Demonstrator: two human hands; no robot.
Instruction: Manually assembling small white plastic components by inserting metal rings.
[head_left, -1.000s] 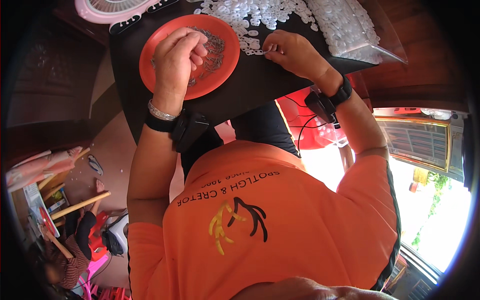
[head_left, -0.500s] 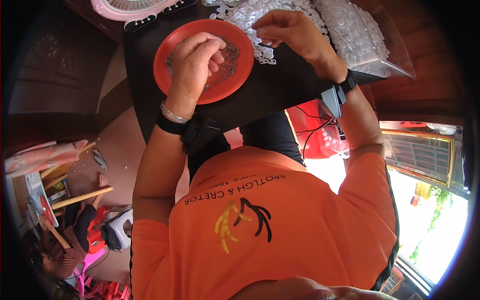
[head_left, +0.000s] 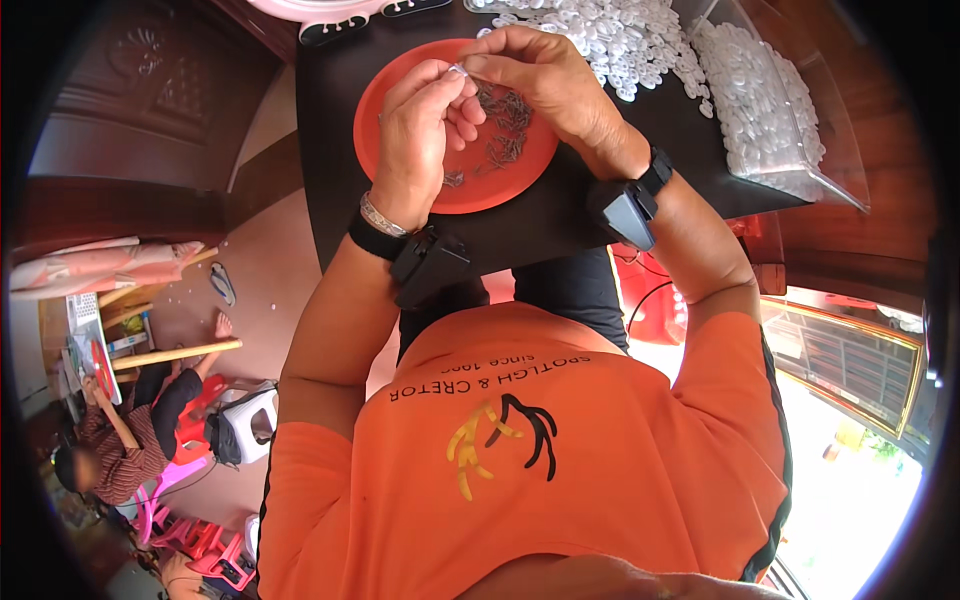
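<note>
Over a round red plate (head_left: pixel 370 130), my two hands meet at the fingertips. My left hand (head_left: pixel 425 130) is closed in a pinch around a small whitish plastic piece (head_left: pixel 458 70). From the other side my right hand (head_left: pixel 550 85) reaches it with thumb and forefinger pressed together; whatever lies between them is too small to make out. Many thin grey metal pieces (head_left: pixel 510 125), like small screws or pins, lie scattered on the plate below, partly hidden by my left hand.
Loose white plastic pieces (head_left: pixel 625 45) are heaped on the black table (head_left: pixel 560 205) beyond my right hand. More fill a clear container (head_left: pixel 765 120) at the right. A pink-framed object (head_left: pixel 320 12) stands at the far left edge. Another person (head_left: pixel 140 440) sits low at the left.
My right hand has come left from beside the white heap to my left hand, and their fingertips now meet. The whole view has shifted slightly.
</note>
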